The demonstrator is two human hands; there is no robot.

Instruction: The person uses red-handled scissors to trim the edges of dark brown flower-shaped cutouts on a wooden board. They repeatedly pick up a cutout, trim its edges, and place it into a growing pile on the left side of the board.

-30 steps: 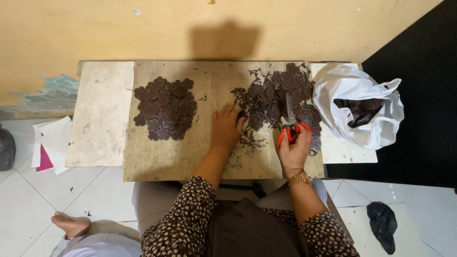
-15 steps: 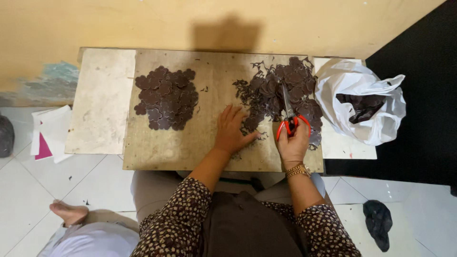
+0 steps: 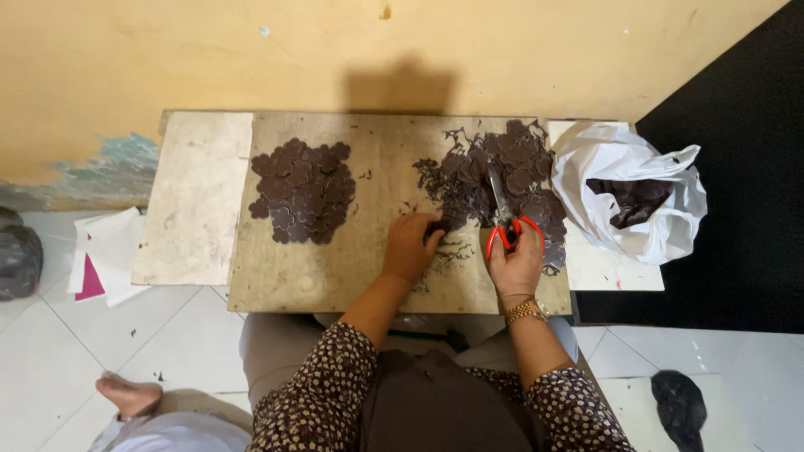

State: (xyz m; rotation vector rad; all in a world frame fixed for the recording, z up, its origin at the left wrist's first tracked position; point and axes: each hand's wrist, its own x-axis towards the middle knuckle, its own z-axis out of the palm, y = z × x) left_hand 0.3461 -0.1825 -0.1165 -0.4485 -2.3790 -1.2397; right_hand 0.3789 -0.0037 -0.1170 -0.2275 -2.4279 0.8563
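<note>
Scissors [image 3: 505, 219], red-handled, in right hand [image 3: 516, 261], fingers closed through handle loops, blades pointing away over loose heap [image 3: 502, 172] of dark brown pieces and trimmings on board [image 3: 377, 259]. Left hand [image 3: 410, 249] just left of scissors, fingers curled on piece at heap edge. Neat pile [image 3: 303, 191] far left of scissors. White bag [image 3: 628, 201] right of scissors, on bench [image 3: 194, 201].

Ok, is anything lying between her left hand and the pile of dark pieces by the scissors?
Nothing visible does. The left hand already rests at the edge of the right pile of dark pieces, with only small loose scraps on the board there.
</note>
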